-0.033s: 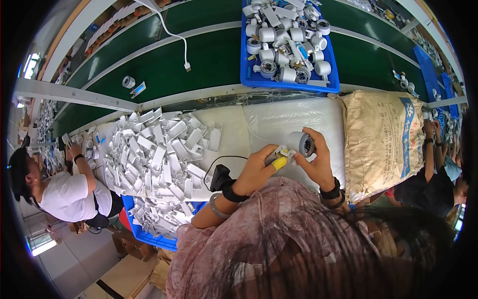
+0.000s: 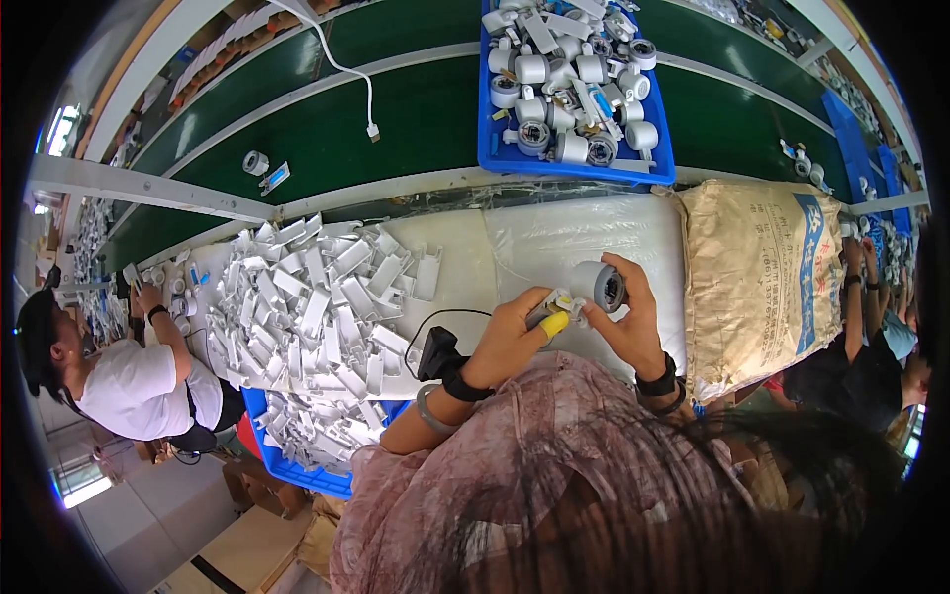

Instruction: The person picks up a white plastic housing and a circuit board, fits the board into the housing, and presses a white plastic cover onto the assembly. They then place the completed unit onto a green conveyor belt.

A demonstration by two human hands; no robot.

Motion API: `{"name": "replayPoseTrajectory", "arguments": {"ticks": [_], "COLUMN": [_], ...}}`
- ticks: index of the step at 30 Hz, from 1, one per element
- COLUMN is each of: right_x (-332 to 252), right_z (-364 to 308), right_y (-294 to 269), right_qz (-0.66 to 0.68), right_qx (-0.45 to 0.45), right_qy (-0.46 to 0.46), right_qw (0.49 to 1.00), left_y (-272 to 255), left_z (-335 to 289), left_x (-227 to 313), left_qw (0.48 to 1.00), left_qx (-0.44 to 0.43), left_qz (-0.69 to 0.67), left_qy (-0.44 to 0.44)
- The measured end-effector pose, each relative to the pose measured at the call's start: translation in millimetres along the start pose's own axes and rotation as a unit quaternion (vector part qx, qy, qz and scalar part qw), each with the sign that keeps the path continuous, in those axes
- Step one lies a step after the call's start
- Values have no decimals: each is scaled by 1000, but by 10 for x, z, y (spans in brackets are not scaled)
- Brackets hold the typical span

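Observation:
Above the work table, my right hand [image 2: 633, 322] is closed around a round white housing [image 2: 598, 284] with a dark, ringed open end. Close against it, my left hand [image 2: 510, 335] pinches a small white plastic piece [image 2: 557, 302]. Yellow wrapping covers a digit of that hand. The two parts meet between my hands, but whether they are joined is hard to make out. A large heap of white plastic brackets [image 2: 317, 297] lies to the left of my hands.
A blue crate [image 2: 665, 170] full of white housings stands on the green conveyor [image 2: 416, 109]. To the right is a brown paper sack [image 2: 742, 287]. A blue bin [image 2: 317, 479] of brackets sits below the heap. A white cable [image 2: 346, 71] hangs over the conveyor. People work on both sides.

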State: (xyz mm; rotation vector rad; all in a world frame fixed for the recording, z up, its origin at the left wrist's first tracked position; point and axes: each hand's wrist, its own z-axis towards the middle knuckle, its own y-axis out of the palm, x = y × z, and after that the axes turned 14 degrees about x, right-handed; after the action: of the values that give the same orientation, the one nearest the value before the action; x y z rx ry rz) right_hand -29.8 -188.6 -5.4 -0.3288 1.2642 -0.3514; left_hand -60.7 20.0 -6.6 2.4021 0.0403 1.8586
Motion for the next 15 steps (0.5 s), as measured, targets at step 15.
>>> {"name": "replayPoseTrajectory", "arguments": {"ticks": [15], "right_x": [-147], "right_z": [-6], "right_y": [-15], "right_qz": [-14], "right_qx": [31], "right_qy": [-34], "right_qw": [999], "left_y": [-12], "left_z": [-66], "left_x": [0], "left_qw": [999], "left_qx": [27], "left_qz": [42], "left_qy": [-13]}}
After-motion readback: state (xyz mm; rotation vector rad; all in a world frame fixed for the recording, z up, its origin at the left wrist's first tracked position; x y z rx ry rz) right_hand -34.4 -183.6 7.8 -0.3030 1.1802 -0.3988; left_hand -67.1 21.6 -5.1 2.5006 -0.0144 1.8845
